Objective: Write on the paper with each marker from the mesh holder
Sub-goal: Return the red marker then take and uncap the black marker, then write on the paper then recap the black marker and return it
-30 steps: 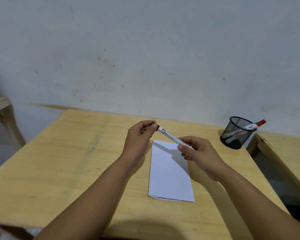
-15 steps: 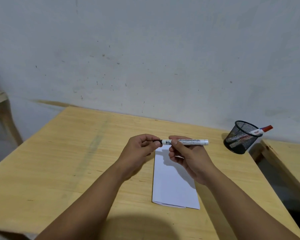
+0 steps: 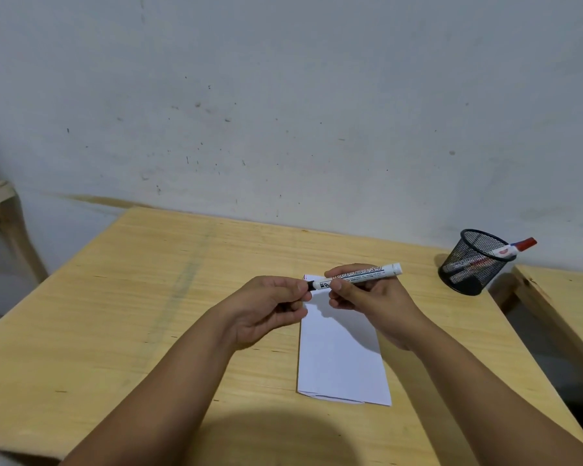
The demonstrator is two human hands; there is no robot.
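A white marker (image 3: 360, 274) with a black cap end lies level above the folded white paper (image 3: 342, 358). My right hand (image 3: 367, 301) grips its barrel. My left hand (image 3: 270, 307) pinches the black cap end at the marker's left tip. Both hands hover over the paper's far end. A small red mark shows at the paper's far left corner. The black mesh holder (image 3: 475, 262) stands at the table's far right with a red-capped marker (image 3: 515, 247) sticking out over its rim.
The wooden table (image 3: 132, 314) meets a pale wall at the back. A second wooden surface (image 3: 566, 297) lies to the right across a gap. A wooden frame (image 3: 0, 210) stands at the left edge.
The marker swung from a slant to level, its free end now pointing right. My right hand shifted its grip along the barrel. My left hand kept hold of the black end.
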